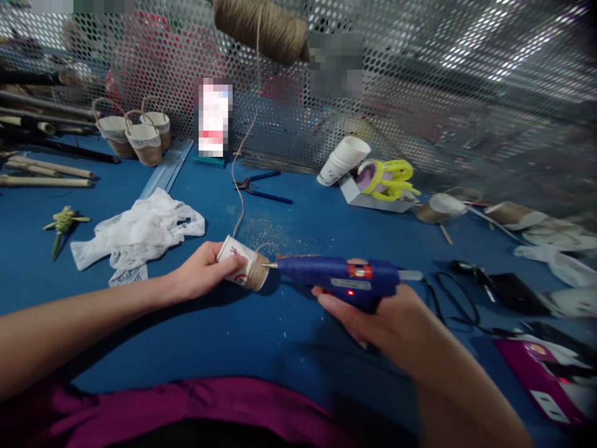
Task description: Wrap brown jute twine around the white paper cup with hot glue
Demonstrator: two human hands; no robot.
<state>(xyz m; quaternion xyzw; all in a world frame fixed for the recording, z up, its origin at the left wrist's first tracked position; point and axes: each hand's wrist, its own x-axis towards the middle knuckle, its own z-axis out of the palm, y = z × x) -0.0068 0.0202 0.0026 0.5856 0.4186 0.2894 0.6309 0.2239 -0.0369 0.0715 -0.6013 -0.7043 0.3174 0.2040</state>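
Observation:
My left hand (pixel 205 272) is closed around a white paper cup (pixel 231 254), which lies tilted on its side above the blue table. Brown twine (pixel 257 272) is wound about the base end of this cup. From there a strand runs up to a large twine spool (pixel 261 28) on the mesh wall. My right hand (pixel 373 317) grips a blue hot glue gun (pixel 336 277) with a small red light lit on its side. The metal nozzle points left and is at the wound twine; whether it touches cannot be told.
White lace (pixel 144 227) lies to the left, with small twine-wrapped baskets (pixel 143 143) behind it. Pliers (pixel 263 186) rest mid-table. Stacked paper cups (pixel 342 162) and yellow-handled scissors (pixel 392 179) stand farther back. A black cord (pixel 459 298) and a purple power strip (pixel 536 373) are at right.

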